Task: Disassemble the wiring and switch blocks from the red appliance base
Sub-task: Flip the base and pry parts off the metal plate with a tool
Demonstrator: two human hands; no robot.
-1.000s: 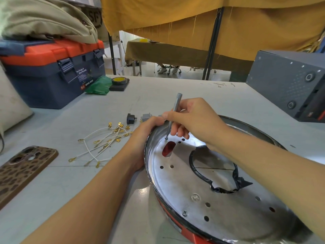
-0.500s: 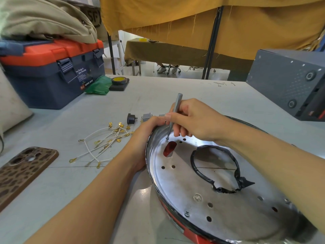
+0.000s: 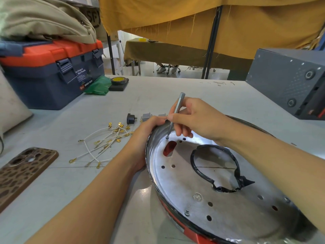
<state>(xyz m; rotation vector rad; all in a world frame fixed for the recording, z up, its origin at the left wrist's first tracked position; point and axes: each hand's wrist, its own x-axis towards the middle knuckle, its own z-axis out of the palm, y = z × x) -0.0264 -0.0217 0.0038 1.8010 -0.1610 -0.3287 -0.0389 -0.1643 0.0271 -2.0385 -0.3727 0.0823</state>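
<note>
While the red appliance base (image 3: 219, 199) lies upside-down on the grey worktop (image 3: 158, 95), its silver metal plate faces up, red rim showing at the near edge. Head view only.

Right hand (image 3: 197, 118) sits over the far-left part of the base, fingers (image 3: 181, 129) curled and pinching a slim grey screwdriver (image 3: 175, 113). Shaft runs between thumb and fingertips, tilted, handle end sticking up past the knuckles. Tip rests on a small screw (image 3: 167, 137) in the plate, just beyond the red oblong slot (image 3: 169, 148).

Left hand (image 3: 144, 138) grips the base's left rim, fingers wrapped over the edge, thumb tip touching the rim close to the right thumb. Palm sits outside the base, against its wall.

Ragged round opening edged in black tape (image 3: 218, 166) sits mid-plate, right of the slot. Another cross-head screw (image 3: 187, 212) is near the base's front edge; several bare holes dot the plate.

Left of the base, well apart from both hands: loose white wires with gold terminals (image 3: 103, 143) in a heap. Beyond the left hand, three small switch blocks in a row, one dark (image 3: 131, 118), two grey (image 3: 146, 117), the third partly hidden behind the fingers.

Far left of the base: a patterned phone case (image 3: 24, 171). Far back-left: navy and orange toolbox (image 3: 52, 74), green cloth (image 3: 98, 87), tape roll (image 3: 119, 80). Back-right of the base: grey metal box (image 3: 290, 81).
</note>
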